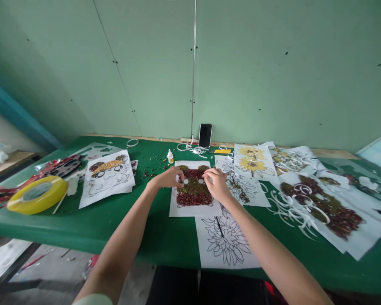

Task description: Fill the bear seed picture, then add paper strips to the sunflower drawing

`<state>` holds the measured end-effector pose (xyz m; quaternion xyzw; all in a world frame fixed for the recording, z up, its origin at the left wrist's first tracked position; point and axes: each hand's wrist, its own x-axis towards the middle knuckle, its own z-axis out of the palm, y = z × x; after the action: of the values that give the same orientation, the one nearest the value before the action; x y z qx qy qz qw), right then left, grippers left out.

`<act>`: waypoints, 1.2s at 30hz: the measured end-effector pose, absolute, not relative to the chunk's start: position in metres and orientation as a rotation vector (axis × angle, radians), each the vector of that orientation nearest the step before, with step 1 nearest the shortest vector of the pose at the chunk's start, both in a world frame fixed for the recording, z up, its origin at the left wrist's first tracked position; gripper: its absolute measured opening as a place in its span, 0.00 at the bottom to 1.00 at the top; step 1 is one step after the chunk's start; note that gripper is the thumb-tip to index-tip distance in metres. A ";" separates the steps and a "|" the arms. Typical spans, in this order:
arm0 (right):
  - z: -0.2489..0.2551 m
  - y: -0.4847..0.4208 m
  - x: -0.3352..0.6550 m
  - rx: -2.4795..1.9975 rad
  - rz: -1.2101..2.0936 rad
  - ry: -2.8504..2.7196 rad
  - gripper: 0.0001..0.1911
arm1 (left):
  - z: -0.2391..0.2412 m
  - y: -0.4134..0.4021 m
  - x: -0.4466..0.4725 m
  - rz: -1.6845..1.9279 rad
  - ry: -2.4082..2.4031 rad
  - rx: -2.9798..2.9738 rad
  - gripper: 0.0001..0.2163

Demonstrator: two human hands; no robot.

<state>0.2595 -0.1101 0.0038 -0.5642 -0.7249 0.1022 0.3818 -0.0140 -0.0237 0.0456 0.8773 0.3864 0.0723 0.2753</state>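
A sheet with a bear face covered in red and green grains [193, 192] lies on the green table [165, 237] in front of me. My left hand [171, 176] rests on the picture's upper left, fingers pinched near the white eye circle. My right hand [216, 183] sits on the upper right, fingers pinched together at the other eye circle. What the fingertips hold is too small to make out.
A flower outline sheet with a thin dark stick [224, 237] lies near the table's front edge. A yellow tape roll [36, 195] and a hamster picture [108, 176] are at left. A glue bottle [170, 156], a phone [205, 135] and several seed pictures [324, 207] are behind and at right.
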 end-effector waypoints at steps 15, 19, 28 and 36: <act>0.001 -0.110 0.260 -1.418 0.260 -1.840 0.20 | 0.059 -0.012 -0.051 0.542 1.415 2.182 0.09; 0.001 -0.110 0.260 -1.416 0.262 -1.853 0.21 | 0.057 0.000 -0.092 0.805 1.962 1.933 0.09; 0.002 -0.111 0.260 -1.417 0.291 -1.866 0.20 | 0.050 0.002 -0.081 0.470 1.620 2.136 0.08; 0.003 -0.111 0.261 -1.414 0.269 -1.871 0.20 | 0.036 0.010 -0.065 0.407 1.618 2.225 0.06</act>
<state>0.2608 -0.1106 0.0029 -0.5540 -0.7329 0.1053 0.3806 -0.0653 0.0101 0.0360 0.7870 0.5725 0.1440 0.1793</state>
